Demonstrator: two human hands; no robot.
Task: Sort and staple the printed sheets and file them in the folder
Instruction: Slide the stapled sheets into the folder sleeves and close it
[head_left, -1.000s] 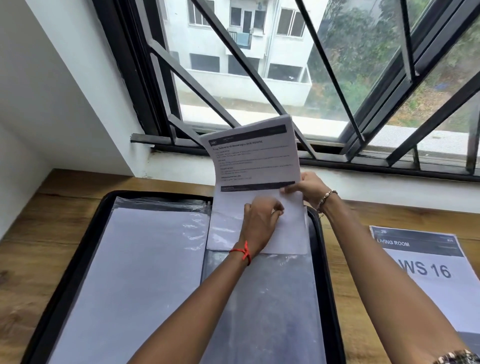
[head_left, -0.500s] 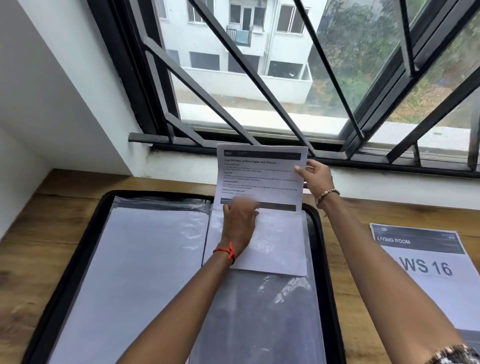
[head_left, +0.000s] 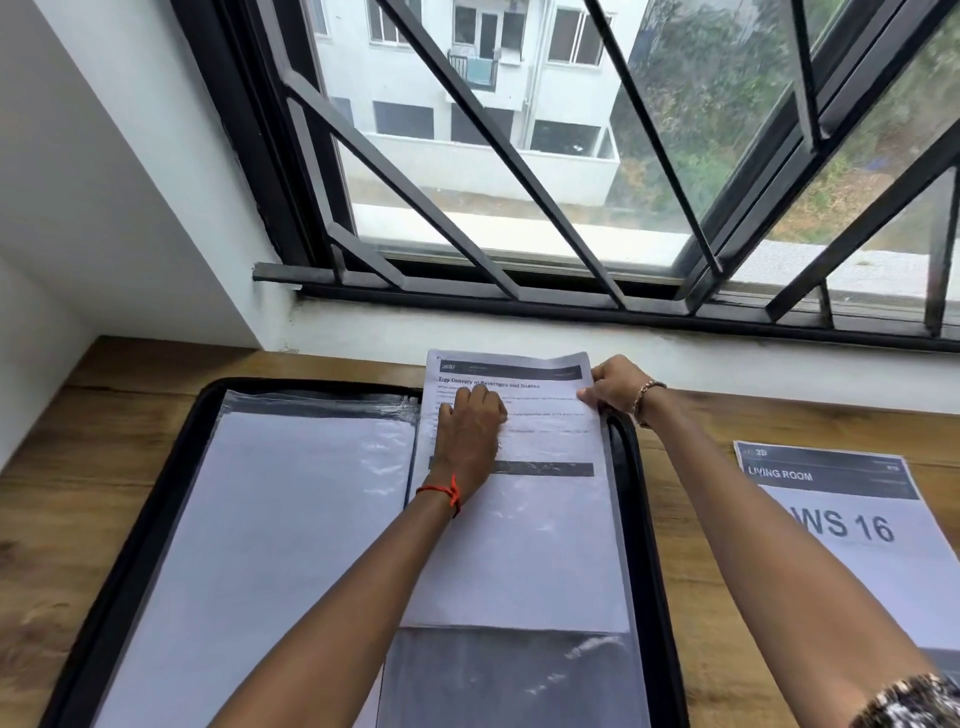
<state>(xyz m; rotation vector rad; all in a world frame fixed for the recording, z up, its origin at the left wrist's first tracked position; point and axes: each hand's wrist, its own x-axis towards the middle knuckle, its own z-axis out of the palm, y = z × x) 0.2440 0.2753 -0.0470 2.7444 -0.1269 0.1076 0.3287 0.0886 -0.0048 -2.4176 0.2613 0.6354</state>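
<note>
While the right hand (head_left: 615, 384) pinches the far right edge of the printed sheet (head_left: 540, 400), the left hand (head_left: 470, 431) lies on its text just left of that pinch, fingers bent; pressing or gripping, I cannot tell. The sheet sits partly inside a clear sleeve (head_left: 519, 670) of the open black folder (head_left: 631, 467); it likely slides best fed straight, edges level. Counted: one folder, two sleeves, one sheet in hand, one "LIVING ROOM" sheet (head_left: 841, 525) well right of the pinch.
</note>
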